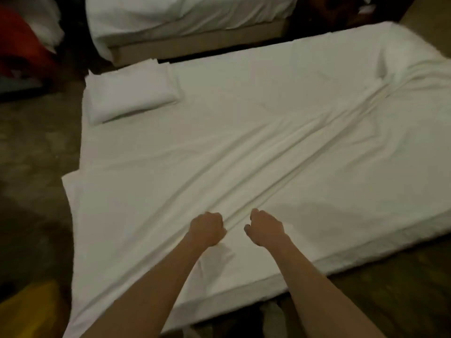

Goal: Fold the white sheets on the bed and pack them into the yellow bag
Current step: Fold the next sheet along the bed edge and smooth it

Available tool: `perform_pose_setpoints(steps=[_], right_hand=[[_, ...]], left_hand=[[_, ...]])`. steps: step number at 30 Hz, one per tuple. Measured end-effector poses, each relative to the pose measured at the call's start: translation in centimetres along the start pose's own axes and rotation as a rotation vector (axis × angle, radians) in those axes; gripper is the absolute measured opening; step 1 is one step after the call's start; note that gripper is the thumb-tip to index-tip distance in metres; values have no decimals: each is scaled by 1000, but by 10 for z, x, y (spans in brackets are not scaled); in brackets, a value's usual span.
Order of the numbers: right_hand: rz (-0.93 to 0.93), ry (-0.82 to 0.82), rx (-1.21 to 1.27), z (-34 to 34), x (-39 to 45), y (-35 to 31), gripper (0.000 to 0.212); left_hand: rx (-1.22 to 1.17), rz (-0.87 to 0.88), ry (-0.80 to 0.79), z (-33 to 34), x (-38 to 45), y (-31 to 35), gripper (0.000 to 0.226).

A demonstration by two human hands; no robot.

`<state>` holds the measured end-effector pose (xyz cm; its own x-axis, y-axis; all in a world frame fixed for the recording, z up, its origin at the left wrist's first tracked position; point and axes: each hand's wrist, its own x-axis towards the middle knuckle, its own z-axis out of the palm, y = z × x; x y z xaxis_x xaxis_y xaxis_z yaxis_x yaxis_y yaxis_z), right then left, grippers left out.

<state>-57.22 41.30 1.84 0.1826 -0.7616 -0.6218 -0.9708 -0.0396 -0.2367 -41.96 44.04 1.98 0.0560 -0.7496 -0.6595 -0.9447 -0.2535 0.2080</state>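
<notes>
Fingers of both hands curled into a bunched ridge of the wide white cotton sheet (244,142) spread over the low bed (366,250).

Left hand (207,228) and right hand (264,228) gripped side by side near the bed's front edge, arms outstretched. One folded white bundle (131,96) lay at the bed's far-left corner; folding seemed barely begun, and the yellow bag (26,311) waited left of the bed.

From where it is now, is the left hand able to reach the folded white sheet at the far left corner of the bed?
Probably not without leaning: the left hand grips the spread white sheet, far short of the folded white sheet. Nothing blocks the path.
</notes>
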Motion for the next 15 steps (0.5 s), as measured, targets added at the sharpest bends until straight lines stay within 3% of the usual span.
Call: perform_pose_setpoints(steps=[3, 6, 9, 11, 15], right_hand=[[-1, -51, 248, 21, 64, 15, 36], [202, -124, 736, 46, 112, 45, 20], [428, -154, 1314, 64, 142, 73, 10], [488, -114, 1508, 75, 158, 87, 9], [414, -31, 1692, 81, 185, 77, 4]], left_hand=[[-533, -266, -77, 61, 28, -7, 18], [-1478, -625, -131, 116, 44, -14, 15], [-2246, -753, 148, 164, 63, -26, 26], [-2422, -835, 373, 182, 75, -35, 35], [-2541, -791, 595, 184, 90, -46, 15]])
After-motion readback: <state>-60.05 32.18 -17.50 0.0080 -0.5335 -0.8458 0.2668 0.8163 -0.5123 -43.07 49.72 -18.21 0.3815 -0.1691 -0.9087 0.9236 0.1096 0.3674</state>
